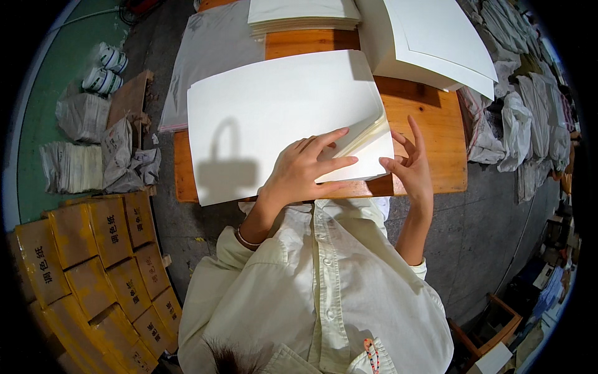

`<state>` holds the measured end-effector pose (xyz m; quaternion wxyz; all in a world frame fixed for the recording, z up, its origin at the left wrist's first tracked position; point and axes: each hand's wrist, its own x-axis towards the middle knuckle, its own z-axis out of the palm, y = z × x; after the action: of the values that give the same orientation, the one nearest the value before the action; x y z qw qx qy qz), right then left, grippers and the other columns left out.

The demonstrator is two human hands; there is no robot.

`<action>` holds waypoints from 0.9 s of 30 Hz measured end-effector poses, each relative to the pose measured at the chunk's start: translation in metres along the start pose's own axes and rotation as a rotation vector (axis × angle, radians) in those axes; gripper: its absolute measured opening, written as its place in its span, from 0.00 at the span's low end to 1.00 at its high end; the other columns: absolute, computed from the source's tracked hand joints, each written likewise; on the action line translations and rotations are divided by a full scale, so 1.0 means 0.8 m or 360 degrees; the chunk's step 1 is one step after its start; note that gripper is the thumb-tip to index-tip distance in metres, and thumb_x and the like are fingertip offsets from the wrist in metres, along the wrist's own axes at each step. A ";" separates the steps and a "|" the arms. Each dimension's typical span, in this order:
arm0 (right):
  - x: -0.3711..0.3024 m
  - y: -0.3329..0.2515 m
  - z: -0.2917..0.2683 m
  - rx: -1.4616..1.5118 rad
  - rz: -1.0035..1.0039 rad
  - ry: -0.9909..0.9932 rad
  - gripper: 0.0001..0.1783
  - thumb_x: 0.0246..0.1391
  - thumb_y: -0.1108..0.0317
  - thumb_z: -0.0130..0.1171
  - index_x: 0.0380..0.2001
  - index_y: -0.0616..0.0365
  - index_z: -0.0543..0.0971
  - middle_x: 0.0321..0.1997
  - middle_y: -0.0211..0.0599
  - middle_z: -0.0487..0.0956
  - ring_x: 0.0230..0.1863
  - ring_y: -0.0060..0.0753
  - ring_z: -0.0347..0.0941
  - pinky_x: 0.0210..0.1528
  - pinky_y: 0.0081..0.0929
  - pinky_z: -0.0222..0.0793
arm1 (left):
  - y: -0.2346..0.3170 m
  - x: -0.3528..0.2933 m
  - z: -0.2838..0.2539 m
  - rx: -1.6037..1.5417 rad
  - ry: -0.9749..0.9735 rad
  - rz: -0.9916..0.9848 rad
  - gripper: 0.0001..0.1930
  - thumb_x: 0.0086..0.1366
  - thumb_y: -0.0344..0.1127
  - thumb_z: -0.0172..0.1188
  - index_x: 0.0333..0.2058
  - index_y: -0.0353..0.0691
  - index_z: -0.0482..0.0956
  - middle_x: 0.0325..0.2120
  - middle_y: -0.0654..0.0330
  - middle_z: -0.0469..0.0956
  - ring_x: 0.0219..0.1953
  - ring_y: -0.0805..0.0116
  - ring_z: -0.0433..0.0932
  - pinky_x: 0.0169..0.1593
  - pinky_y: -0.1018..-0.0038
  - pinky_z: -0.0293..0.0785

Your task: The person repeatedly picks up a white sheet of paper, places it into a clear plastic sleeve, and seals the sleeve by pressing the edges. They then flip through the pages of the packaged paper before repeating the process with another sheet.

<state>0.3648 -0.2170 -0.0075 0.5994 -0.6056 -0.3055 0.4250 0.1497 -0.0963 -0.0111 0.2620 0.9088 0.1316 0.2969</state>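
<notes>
A stack of large white paper sheets (274, 93) lies on the wooden table in front of me. Its near right corner is partly lifted, so layers of sheet edges fan apart there. My left hand (298, 167) is at the near edge with its fingers spread, and the raised upper sheets sit between them. At the right corner, my right hand (412, 168) has its thumb at the corner of the lower sheets. The other fingers of that hand are apart and point up and away, with nothing wrapped in them.
Beyond the stack, more white paper (305, 15) is piled on the table (430, 134), with a tall curved pile (430, 43) at right. Clear plastic sheeting (212, 43) covers the far left. Taped cartons (93, 268) stand at lower left, wrapped bundles (520, 118) along the right.
</notes>
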 end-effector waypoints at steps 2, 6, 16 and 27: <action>0.001 0.002 -0.001 -0.0033 0.0009 0.0018 0.54 0.41 0.82 0.67 0.68 0.51 0.47 0.61 0.57 0.66 0.36 0.27 0.79 0.32 0.18 0.76 | -0.001 -0.001 0.001 0.0003 -0.0027 -0.0014 0.23 0.45 0.41 0.69 0.45 0.59 0.81 0.56 0.59 0.68 0.42 0.65 0.77 0.47 0.69 0.73; 0.003 0.005 0.003 -0.0056 0.0025 0.0087 0.54 0.41 0.82 0.68 0.68 0.51 0.48 0.59 0.56 0.67 0.36 0.28 0.79 0.32 0.19 0.77 | -0.002 -0.001 0.003 0.0060 -0.0029 -0.0006 0.26 0.42 0.40 0.72 0.45 0.59 0.82 0.57 0.60 0.67 0.43 0.67 0.76 0.44 0.74 0.76; -0.005 0.014 -0.012 0.0088 0.0019 0.0101 0.48 0.43 0.84 0.64 0.66 0.58 0.53 0.46 0.50 0.78 0.38 0.29 0.79 0.37 0.20 0.76 | -0.003 -0.003 0.008 0.0080 0.0126 -0.0043 0.20 0.52 0.32 0.64 0.45 0.60 0.82 0.52 0.60 0.71 0.38 0.68 0.78 0.41 0.73 0.77; -0.007 0.016 -0.019 0.0004 0.0170 -0.0060 0.43 0.43 0.83 0.66 0.63 0.62 0.58 0.25 0.30 0.78 0.26 0.14 0.71 0.30 0.12 0.65 | -0.006 -0.002 0.003 0.0141 0.0110 0.0048 0.23 0.49 0.28 0.63 0.45 0.58 0.82 0.55 0.54 0.69 0.43 0.64 0.78 0.43 0.71 0.77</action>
<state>0.3739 -0.2298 -0.0204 0.5708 -0.6122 -0.2834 0.4680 0.1493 -0.0938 -0.0166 0.2123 0.9106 0.1399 0.3258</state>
